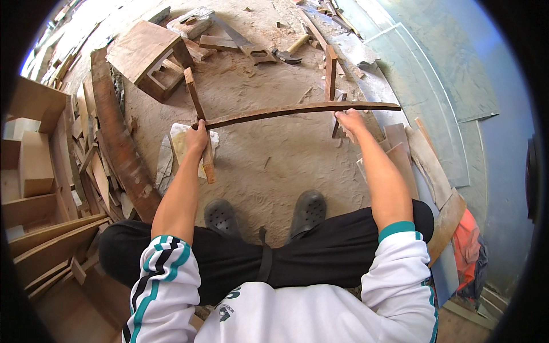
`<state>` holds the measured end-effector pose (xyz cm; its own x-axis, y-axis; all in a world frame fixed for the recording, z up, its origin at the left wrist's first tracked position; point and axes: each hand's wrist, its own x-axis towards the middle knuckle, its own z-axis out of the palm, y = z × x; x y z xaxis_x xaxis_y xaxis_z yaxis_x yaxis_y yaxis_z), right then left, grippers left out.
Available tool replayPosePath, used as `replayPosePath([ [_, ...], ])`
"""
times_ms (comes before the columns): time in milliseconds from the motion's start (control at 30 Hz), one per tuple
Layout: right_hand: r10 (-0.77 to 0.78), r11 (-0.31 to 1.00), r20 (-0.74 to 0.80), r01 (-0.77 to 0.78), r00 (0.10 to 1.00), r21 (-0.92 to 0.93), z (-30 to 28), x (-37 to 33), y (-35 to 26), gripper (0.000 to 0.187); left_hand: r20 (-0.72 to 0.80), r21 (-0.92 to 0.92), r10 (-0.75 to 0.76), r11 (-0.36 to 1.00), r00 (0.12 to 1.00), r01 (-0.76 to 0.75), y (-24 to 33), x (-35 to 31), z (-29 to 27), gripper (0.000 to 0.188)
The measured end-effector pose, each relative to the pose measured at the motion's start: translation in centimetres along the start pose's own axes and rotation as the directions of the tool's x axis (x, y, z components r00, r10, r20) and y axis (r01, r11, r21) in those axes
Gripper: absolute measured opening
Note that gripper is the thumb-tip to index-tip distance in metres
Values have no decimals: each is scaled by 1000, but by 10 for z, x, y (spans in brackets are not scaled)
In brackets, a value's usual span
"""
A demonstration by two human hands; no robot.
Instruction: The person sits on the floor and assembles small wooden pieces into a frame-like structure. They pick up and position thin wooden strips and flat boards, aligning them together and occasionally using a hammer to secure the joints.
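In front of me, above the dirt floor, is a long narrow wooden bar (274, 112), with a shorter wooden piece (195, 97) crossing it at the left end and another upright wooden piece (330, 71) near its right end. My left hand (197, 137) is closed on the bar where it meets the left crosspiece. Toward the other end, my right hand (350, 123) grips the bar beside the right-hand piece, its fingertips partly hidden. Whether the pieces are joined cannot be seen.
A wooden box (143, 51) stands at the far left. Beyond the bar lie a handsaw (243, 43) and a hammer (290, 52). Wood scraps and a rusty curved plank (114, 131) line my left; glass panes (423, 86) and boards (429, 166) lie on my right.
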<state>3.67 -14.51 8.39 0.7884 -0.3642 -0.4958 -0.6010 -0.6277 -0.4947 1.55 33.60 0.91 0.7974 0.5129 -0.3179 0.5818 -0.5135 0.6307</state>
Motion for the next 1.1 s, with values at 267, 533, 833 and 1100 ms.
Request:
replayPosePath([
  [267, 65, 994, -142, -51, 988, 102, 1, 73, 55, 71, 22, -10, 48, 999, 999, -48, 15, -12, 1, 69],
  [533, 117, 958, -96, -86, 988, 274, 12, 93, 58, 71, 0, 61, 73, 995, 997, -72, 7, -6, -2, 68],
  [833, -6, 1000, -166, 7, 986, 7, 5, 69, 41, 80, 31, 36, 87, 995, 996, -88, 8, -9, -3, 73],
  [1100, 16, 990, -184, 9, 983, 138, 3, 75, 53, 77, 37, 101, 58, 993, 998, -62, 11, -8, 2, 78],
])
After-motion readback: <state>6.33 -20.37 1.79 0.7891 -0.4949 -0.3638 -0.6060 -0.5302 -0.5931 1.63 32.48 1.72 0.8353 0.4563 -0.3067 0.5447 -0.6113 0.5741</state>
